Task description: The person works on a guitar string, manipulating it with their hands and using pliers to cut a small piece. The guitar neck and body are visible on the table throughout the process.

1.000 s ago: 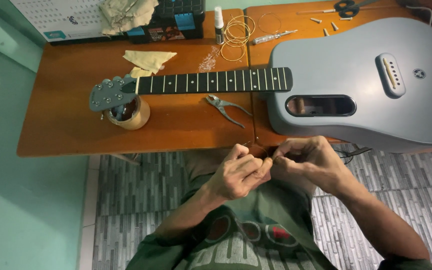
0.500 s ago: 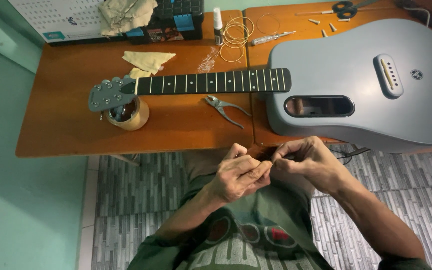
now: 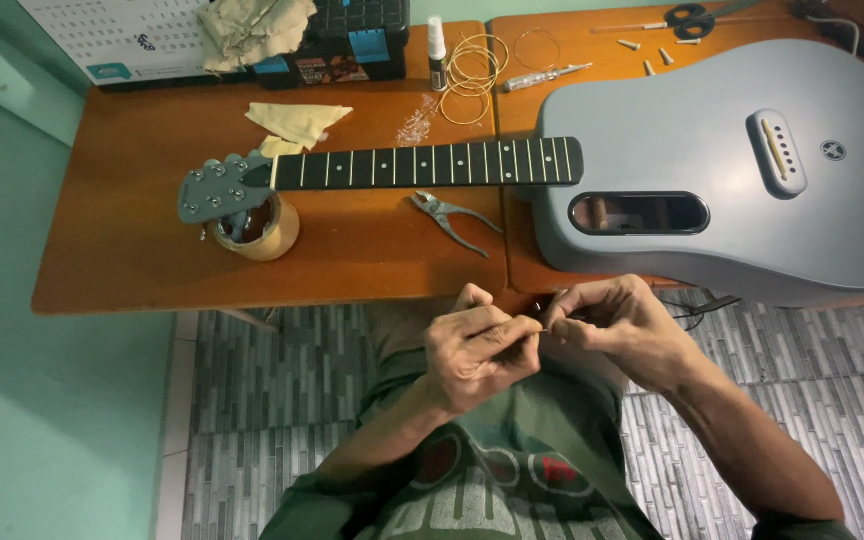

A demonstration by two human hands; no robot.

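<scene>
The person's left hand (image 3: 477, 350) and right hand (image 3: 617, 330) meet just below the near edge of the brown wooden table (image 3: 132, 270), above the lap. Both pinch narrowly, thumb against fingertips, on a thin metal guitar string (image 3: 544, 327) whose small end shows between them; the rest of it is too fine to trace. Held this close to the body, the string gets the steadiest fingertip control.

The matte grey stringless acoustic guitar (image 3: 732, 170) lies flat on the table, its headstock propped on a tan roll of tape (image 3: 257, 232), seemingly to keep the neck level. Small silver pliers (image 3: 449, 217) rest just beside the black fretboard, within reach. Farther back lie coiled bronze strings (image 3: 472, 70), pale bridge pins (image 3: 649, 56), black-handled scissors (image 3: 687, 17) and a yellow cloth (image 3: 297, 120), well apart from the hands.
</scene>
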